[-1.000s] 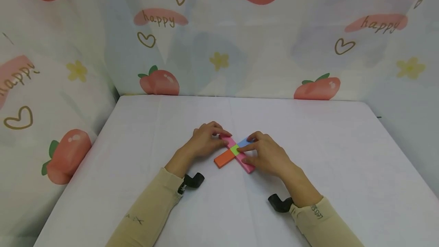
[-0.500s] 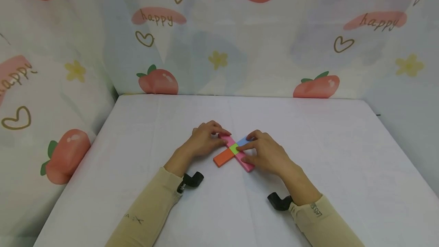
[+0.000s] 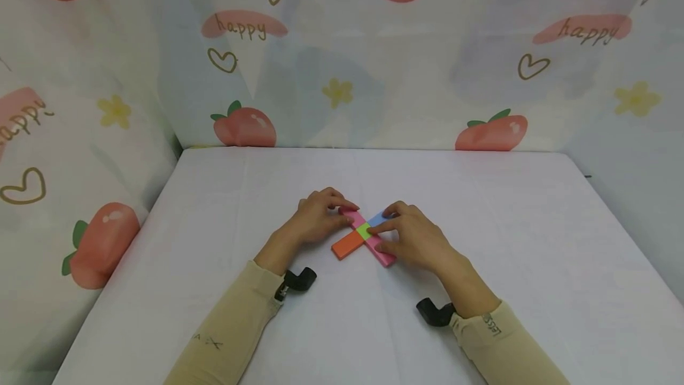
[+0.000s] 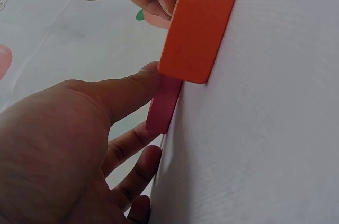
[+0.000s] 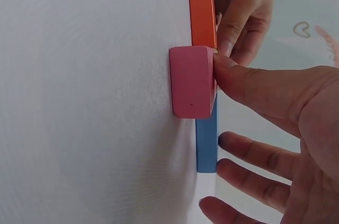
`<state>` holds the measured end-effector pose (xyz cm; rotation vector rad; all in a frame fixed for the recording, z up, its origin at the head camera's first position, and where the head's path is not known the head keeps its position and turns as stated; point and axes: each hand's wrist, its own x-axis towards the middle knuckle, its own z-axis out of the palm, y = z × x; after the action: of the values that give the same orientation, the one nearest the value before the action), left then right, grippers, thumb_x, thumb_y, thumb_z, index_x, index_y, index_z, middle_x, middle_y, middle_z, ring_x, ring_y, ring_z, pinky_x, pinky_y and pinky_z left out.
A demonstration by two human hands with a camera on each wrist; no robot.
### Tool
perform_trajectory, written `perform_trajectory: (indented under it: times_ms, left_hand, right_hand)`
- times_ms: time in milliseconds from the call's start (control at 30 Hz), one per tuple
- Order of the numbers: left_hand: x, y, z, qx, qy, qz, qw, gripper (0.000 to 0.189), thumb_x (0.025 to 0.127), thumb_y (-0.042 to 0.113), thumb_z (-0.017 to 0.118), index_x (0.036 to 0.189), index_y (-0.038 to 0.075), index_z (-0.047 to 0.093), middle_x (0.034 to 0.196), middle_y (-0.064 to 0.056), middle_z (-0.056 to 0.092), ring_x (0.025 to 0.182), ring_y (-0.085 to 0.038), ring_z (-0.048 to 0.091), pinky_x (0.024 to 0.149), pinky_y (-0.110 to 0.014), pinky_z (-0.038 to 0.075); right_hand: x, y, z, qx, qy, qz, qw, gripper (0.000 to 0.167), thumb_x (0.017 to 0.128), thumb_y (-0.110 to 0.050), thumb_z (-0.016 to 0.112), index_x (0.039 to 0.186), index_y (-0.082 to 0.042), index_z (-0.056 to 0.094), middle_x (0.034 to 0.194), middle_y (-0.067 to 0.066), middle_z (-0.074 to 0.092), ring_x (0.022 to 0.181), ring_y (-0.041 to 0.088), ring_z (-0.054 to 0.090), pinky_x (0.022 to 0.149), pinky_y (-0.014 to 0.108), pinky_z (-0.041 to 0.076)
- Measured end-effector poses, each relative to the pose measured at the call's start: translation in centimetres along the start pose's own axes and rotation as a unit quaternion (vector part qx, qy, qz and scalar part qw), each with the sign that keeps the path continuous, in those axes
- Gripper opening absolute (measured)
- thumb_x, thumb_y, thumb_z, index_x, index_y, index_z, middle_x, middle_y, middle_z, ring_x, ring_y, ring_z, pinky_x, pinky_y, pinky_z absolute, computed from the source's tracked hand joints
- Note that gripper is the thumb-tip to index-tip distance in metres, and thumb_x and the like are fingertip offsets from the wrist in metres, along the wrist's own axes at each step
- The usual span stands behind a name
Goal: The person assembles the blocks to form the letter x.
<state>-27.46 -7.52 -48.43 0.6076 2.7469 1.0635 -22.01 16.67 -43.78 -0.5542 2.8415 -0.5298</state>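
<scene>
Several flat blocks form an X on the white table. A small green block sits at the centre, with an orange block toward the near left, a blue block toward the far right and pink blocks on the other two arms. My left hand touches the far-left pink block with thumb and forefinger. The right hand rests its spread fingertips on the X: thumb on the near-right pink block, one finger by the green block, another at the blue block. The right wrist view hides the green block mostly.
A white cloth covers the table. Behind and at the left hangs a printed curtain with fruit, hearts and flowers. Black wrist cameras are strapped near both sleeves.
Both hands and the blocks stay in nearly the same place. The whole head view has shifted slightly.
</scene>
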Motion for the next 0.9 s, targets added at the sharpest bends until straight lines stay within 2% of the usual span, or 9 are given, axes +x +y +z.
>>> perform_trajectory:
  times_ms: [900]
  left_hand:
    - [0.06,-0.13,0.06,0.010,0.000,-0.002,0.9999,0.026,0.096,0.035,0.074,0.122,0.039,0.077,0.117,0.010,0.061,0.114,-0.016,0.053,0.095,-0.047,0.034]
  right_hand:
    - [0.07,-0.06,-0.04,-0.001,0.004,-0.007,1.0000,0.034,0.089,-0.030,0.082,0.123,-0.030,0.078,0.138,0.011,0.058,0.128,0.034,0.051,0.097,0.054,0.054]
